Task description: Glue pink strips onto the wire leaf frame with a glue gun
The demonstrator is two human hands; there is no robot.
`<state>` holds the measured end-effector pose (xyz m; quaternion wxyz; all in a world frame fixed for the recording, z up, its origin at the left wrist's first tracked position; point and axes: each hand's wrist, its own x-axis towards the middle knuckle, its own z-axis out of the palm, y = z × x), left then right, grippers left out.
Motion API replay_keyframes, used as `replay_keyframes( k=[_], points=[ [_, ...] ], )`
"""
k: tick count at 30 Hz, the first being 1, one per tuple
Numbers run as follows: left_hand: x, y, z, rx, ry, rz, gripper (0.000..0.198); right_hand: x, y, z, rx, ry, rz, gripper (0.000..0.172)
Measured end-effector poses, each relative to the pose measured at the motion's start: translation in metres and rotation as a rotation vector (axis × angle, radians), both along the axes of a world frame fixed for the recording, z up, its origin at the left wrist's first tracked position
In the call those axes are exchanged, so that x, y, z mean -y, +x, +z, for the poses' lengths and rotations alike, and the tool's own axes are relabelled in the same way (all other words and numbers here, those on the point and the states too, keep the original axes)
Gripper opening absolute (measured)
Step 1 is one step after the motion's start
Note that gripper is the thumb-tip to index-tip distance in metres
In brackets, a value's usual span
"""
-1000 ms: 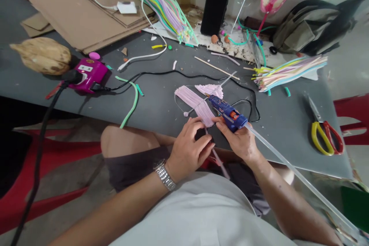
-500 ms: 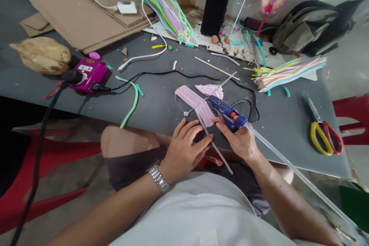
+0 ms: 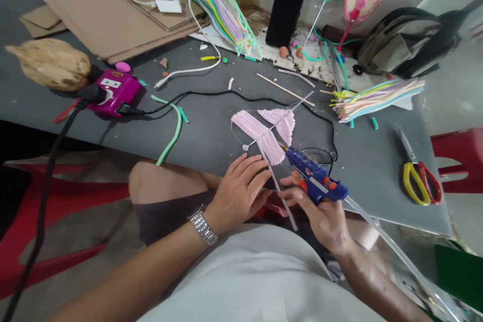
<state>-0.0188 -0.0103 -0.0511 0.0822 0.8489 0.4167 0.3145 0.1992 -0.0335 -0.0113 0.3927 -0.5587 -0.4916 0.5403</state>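
Pink fuzzy-stem panel (image 3: 260,136) lay flat on grey table (image 3: 209,126) nr. its front edge, just ahead of both hands, w/ clear rod (image 3: 302,102) across it and across triangular pink piece (image 3: 281,123) adj. on the far R side. Loose pink strip (image 3: 290,216) ran from panel's near side down bet. the hands, lower end hanging past table edge. L hand (image 3: 243,191): partly open, palm down, fingers loosely bent, thumb apart from index; no obj. seen in its grasp, fingertip contact w/ strip not confirmed. R hand (image 3: 320,214): wrapped round blue glue gun (image 3: 313,173), thumb and a fingertip reaching fwd to strip; poss. pinch, couldn't be verified. Nozzle pointed up-left, tip just beside panel's R edge; contact n/a from this angle. Glue stick (image 3: 396,246) trailed from gun's rear. Step in hand, in insp.'s judgement: fixing strip along panel, w/ strip's free length being handled. Next move, est., called for strip held taut and aligned w/ neighbouring ribs, glue laid in a thin line, fingers kept clear of hot nozzle, then pressing. Scissors (image 3: 416,165) lay apart to R, unused; trim poss. req'd later.
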Motion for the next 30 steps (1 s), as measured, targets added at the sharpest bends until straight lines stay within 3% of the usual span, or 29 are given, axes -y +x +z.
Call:
replay_keyframes(
  k=[7,12,21,25,30],
  points=[
    [-0.006,-0.006,0.0,0.039,0.023,-0.056,0.035,-0.004,-0.022,-0.003,-0.142,-0.089,-0.071,0.037],
    [-0.024,-0.01,0.008,0.056,0.058,-0.006,0.027,-0.012,-0.022,-0.002,-0.171,-0.116,-0.093,0.046],
    [-0.056,-0.014,0.02,-0.096,0.054,-0.097,0.018,-0.016,-0.018,0.002,-0.154,-0.103,-0.079,0.044],
    [-0.06,-0.014,0.019,-0.092,0.051,-0.117,0.019,-0.015,-0.009,0.004,-0.049,-0.041,-0.05,0.037],
    [-0.061,-0.012,0.02,-0.095,0.042,-0.099,0.019,-0.007,0.016,0.007,0.266,0.057,-0.035,0.029]
  ],
)
